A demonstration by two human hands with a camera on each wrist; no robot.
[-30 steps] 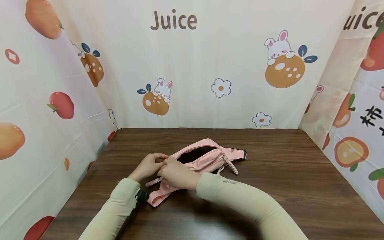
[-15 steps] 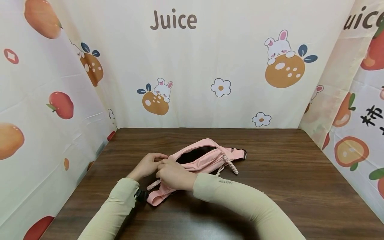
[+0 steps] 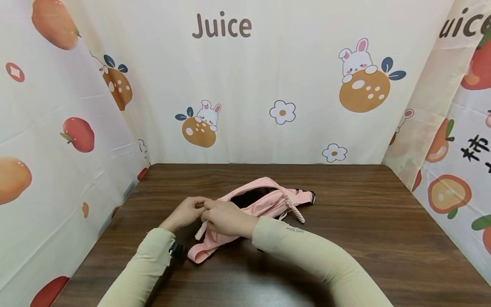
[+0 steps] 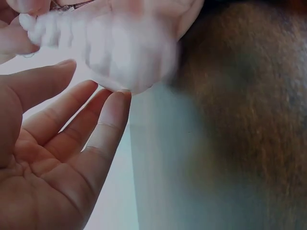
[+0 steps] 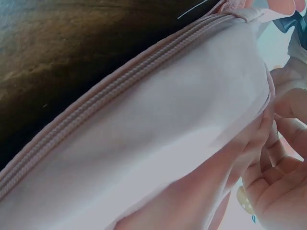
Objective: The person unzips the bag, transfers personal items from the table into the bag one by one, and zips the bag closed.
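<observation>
A pink waist bag (image 3: pixel 264 207) lies slantwise on the table, its main pocket unzipped and dark inside. At the bag's left end, my right hand (image 3: pixel 226 217) pinches the top of a braided zipper pull (image 3: pixel 200 230), whose tail hangs below the fingers. My left hand (image 3: pixel 186 212) is beside it, fingertips close to the same corner. In the left wrist view, the left fingers (image 4: pixel 103 132) are mostly straight, thumb apart, with the index tip at the bag's edge; the blurred cord (image 4: pixel 110 50) crosses above them. The right wrist view shows the bag's front zipper (image 5: pixel 120 81) closed.
The bag's strap loop (image 3: pixel 199 253) lies at its near left, and a strap end with a dark buckle (image 3: pixel 312 197) at its right. Another braided pull (image 3: pixel 295 211) hangs at the right end. The brown wooden table (image 3: pixel 364 238) meets printed curtains (image 3: pixel 245 76) behind and at both sides.
The left zipper pull's tail has swung rightward and hangs more steeply. My right hand has risen slightly, and the left wrist has shifted a little left. The bag stays in nearly the same place.
</observation>
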